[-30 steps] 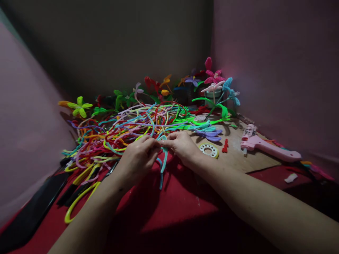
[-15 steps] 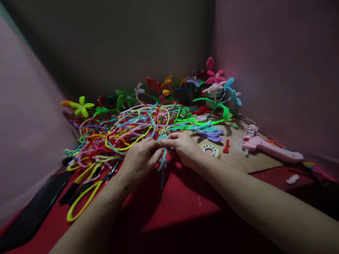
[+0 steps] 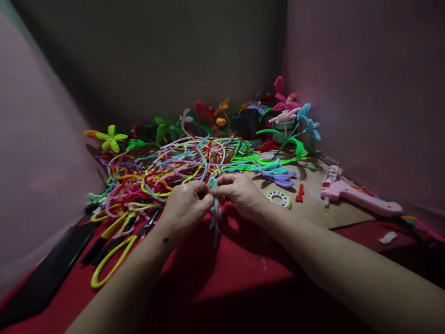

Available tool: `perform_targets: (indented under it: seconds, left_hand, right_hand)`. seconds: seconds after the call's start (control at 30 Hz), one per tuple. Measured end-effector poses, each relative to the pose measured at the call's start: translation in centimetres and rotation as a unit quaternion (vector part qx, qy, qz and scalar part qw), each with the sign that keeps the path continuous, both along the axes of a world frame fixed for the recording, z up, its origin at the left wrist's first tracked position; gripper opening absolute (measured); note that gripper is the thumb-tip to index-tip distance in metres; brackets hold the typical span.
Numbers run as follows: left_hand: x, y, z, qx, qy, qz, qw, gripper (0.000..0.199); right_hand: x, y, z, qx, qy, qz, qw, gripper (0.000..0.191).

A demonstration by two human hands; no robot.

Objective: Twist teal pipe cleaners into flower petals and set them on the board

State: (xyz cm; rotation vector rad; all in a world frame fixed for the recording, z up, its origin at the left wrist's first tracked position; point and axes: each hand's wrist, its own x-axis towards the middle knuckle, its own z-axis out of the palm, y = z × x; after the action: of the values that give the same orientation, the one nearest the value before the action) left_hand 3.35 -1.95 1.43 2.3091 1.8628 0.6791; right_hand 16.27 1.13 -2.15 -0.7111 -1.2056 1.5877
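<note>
Between my two hands, near the table's middle, is a light blue pipe cleaner [image 3: 216,218], bent into a loop at the top with its ends hanging down. My left hand [image 3: 189,202] pinches it from the left, thumb and forefinger closed. From the other side my right hand [image 3: 239,192] grips it too, its fingertips touching those of the left. Just beyond the hands spreads a tangled heap of colourful pipe cleaners [image 3: 181,162]. Right of my right hand lie purple petals [image 3: 281,178] of bent pipe cleaner and a roll of tape [image 3: 278,198].
A pink glue gun [image 3: 351,192] rests on a brown board [image 3: 320,215] at the right. Yellow-handled scissors [image 3: 113,264] and a black flat object [image 3: 48,273] lie on the red surface at left. Pipe-cleaner flowers [image 3: 285,102] stand along the back. A small red piece [image 3: 300,192] is near the tape.
The hanging ends of the light blue pipe cleaner have swung slightly, and its loop sits a little more upright. Both hands keep their pinch; the whole view has shifted slightly.
</note>
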Motion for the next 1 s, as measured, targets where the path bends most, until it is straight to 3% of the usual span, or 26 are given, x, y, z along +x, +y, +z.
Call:
perform_targets:
  seconds: [0.2,0.37,0.5,0.77,1.0]
  left_hand:
    - [0.1,0.0,-0.5,0.047,0.036,-0.010,0.998,0.014]
    - [0.0,0.0,-1.2,0.067,0.089,-0.006,0.994,0.013]
    - [0.0,0.0,-1.3,0.066,0.106,-0.025,0.992,0.013]
    - [-2.4,0.4,0.1,-0.034,-0.067,-0.161,0.984,0.018]
    - [-1.7,-0.1,0.0,0.020,-0.063,-0.135,0.989,0.015]
  right_hand:
    - [-0.2,-0.1,-0.1,0.010,-0.008,-0.019,1.000,0.011]
    - [-0.2,-0.3,0.0,0.068,-0.056,-0.043,0.995,0.008]
    - [-0.2,-0.3,0.0,0.059,-0.054,-0.039,0.996,0.008]
    - [0.2,1.2,-1.2,0.047,-0.028,-0.058,0.997,0.011]
    - [0.2,0.8,-0.9,0.040,-0.038,-0.046,0.997,0.007]
